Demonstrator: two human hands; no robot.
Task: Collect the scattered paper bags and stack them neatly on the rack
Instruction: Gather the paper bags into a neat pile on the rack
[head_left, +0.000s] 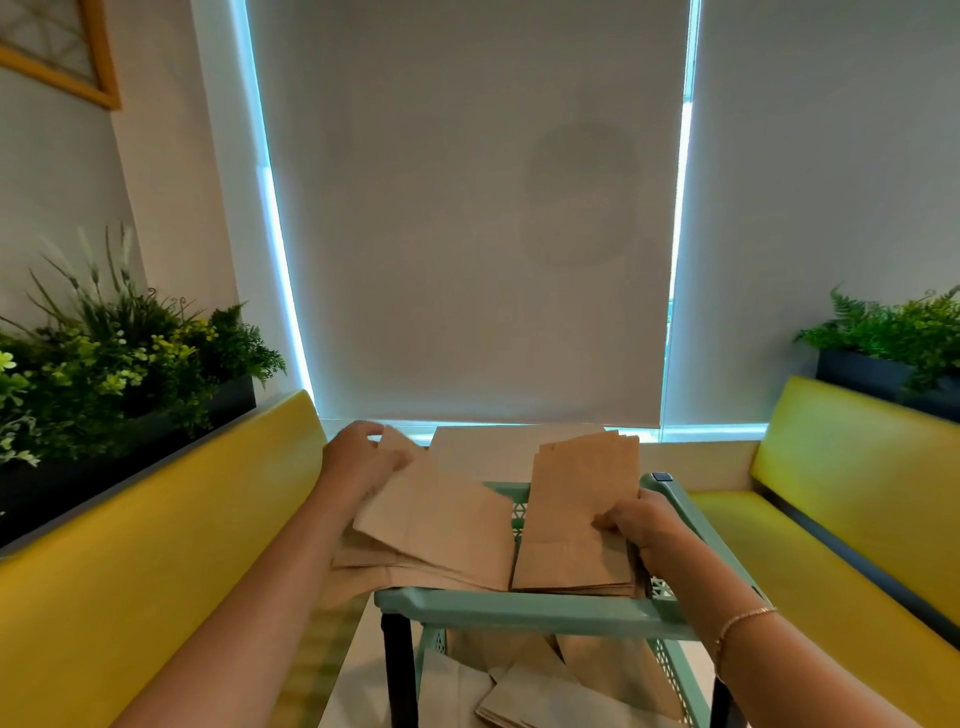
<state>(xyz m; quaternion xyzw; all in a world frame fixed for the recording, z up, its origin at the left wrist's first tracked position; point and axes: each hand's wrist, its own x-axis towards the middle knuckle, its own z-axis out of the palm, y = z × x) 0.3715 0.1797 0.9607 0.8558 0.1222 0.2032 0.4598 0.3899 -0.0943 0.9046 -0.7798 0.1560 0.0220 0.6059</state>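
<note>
Fingers: those of the left hand (358, 457) are curling over the far edge of a fanned, untidy pile of flat brown paper bags (441, 530); those of the right hand (641, 522) are pinching the near right side of a squarer stack of flat brown paper bags (582, 514), thumb lying on top.
Where the bags are lying: both piles are sitting side by side on the top tier of a pale green plastic rack with dark legs (524, 608); the left pile is overhanging the rack's left edge. More brown paper bags on the lower tier (540, 680) are lying loose and crooked.
Support: the rack is standing on a pale bench (358, 675) between two yellow padded seats (156, 530).
How the bags are likely handling: light, thin and limp, probably sliding easily over one another, creasing if squeezed hard.
Where to be holding: probably across a whole pile, thumb above and fingers beneath, near a short edge, so the sheets are staying together; tapping the edges against the rack should be squaring them.
Risk: top bags could be slipping off the overhanging side.
</note>
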